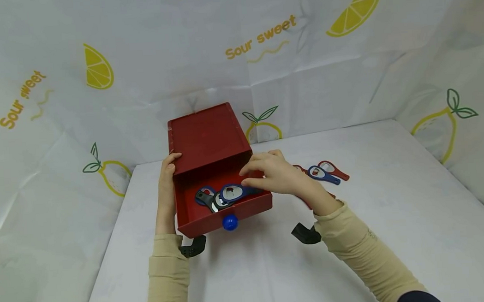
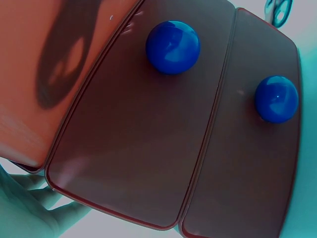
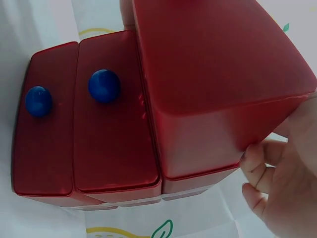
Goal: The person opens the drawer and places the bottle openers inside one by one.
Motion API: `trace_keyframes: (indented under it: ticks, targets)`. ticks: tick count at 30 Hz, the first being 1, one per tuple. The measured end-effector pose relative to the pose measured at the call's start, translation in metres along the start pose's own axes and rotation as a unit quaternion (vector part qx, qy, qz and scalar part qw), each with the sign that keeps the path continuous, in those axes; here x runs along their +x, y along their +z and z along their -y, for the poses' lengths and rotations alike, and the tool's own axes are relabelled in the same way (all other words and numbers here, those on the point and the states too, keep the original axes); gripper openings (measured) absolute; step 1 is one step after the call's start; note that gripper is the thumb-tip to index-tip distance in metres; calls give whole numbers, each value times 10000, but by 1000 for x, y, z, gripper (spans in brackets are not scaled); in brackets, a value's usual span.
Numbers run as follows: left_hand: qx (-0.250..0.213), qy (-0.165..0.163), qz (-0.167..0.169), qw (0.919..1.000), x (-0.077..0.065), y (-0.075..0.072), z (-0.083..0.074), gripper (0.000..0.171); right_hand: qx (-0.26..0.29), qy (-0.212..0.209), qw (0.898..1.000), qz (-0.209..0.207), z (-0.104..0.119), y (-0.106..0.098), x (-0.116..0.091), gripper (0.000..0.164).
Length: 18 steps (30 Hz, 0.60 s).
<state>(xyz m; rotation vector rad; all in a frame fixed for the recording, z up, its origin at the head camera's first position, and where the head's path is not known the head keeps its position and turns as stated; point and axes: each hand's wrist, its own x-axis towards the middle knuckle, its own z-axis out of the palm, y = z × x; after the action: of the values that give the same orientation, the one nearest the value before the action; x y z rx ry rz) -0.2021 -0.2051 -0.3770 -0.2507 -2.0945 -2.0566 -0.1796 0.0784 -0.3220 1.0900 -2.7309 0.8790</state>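
A red drawer cabinet (image 1: 208,137) stands with its top drawer (image 1: 249,209) pulled out. In the drawer lie several flat bottle openers, among them a blue one (image 1: 231,192) and a black one (image 1: 205,198). My left hand (image 1: 167,185) rests along the cabinet's left side; its fingers (image 2: 44,196) lie along that side in the left wrist view. My right hand (image 1: 272,170) hovers over the drawer's right edge, near the blue opener's handle, thumb and forefinger apart. In the right wrist view, its other fingers (image 3: 257,173) are loosely bent beside the drawer wall.
More bottle openers, a blue one (image 1: 324,175) and a red one (image 1: 333,169) among them, lie on the white table (image 1: 378,207) right of the cabinet. Two lower drawers with blue knobs (image 2: 173,47) are closed. A lemon-printed sheet (image 1: 136,46) hangs behind.
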Motion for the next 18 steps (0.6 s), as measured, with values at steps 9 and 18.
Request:
trace_keyframes:
  ticks: [9,18]
  targets:
    - [38,15,9,10000,0,-1,-1,42,846,-619,9875,-1174,3,4,-10,18]
    - [-4,70,7,10000,0,0,-1,40,1218,-1166,9679,-1866,26,17,-35,16]
